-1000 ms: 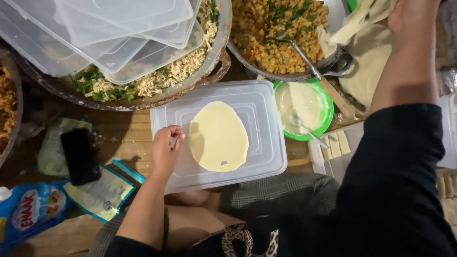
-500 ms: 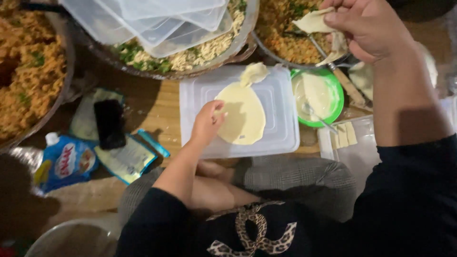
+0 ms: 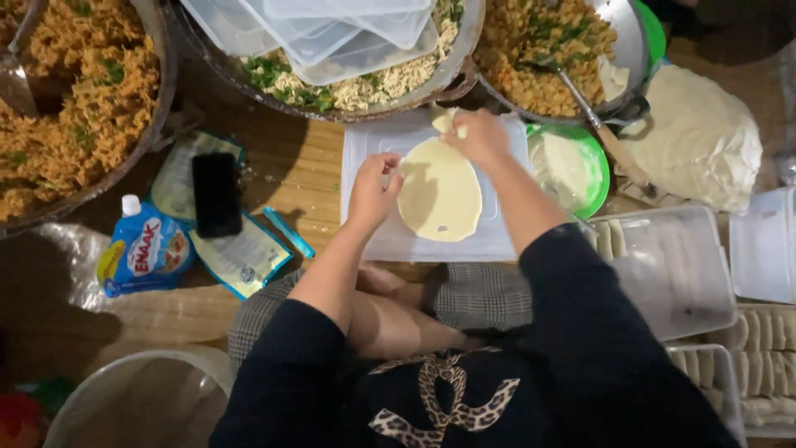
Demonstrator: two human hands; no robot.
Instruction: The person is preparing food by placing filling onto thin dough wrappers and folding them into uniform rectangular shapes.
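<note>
A round pale wrapper (image 3: 439,199) lies flat on a white plastic tray (image 3: 497,242) in front of my knees. My left hand (image 3: 373,189) pinches the wrapper's left edge with its fingertips. Over the wrapper's far edge, my right hand (image 3: 478,137) is closed on a small pale scrap of dough (image 3: 446,121) that touches the wrapper. Black sleeves cover both of my arms.
Three big pans stand behind the tray: orange noodles (image 3: 75,116), pale noodles under clear lids (image 3: 365,83), and orange filling (image 3: 539,50) with a spoon (image 3: 584,104). A green bowl of white paste (image 3: 572,166), stacked wrappers (image 3: 696,137) and clear boxes (image 3: 663,274) are to the right. A phone (image 3: 215,195) and a blue pouch (image 3: 145,249) lie left.
My right hand came down from beside the right pan, where it held a dough scrap in the air, to the wrapper's far edge. My left hand stayed at the wrapper's left edge.
</note>
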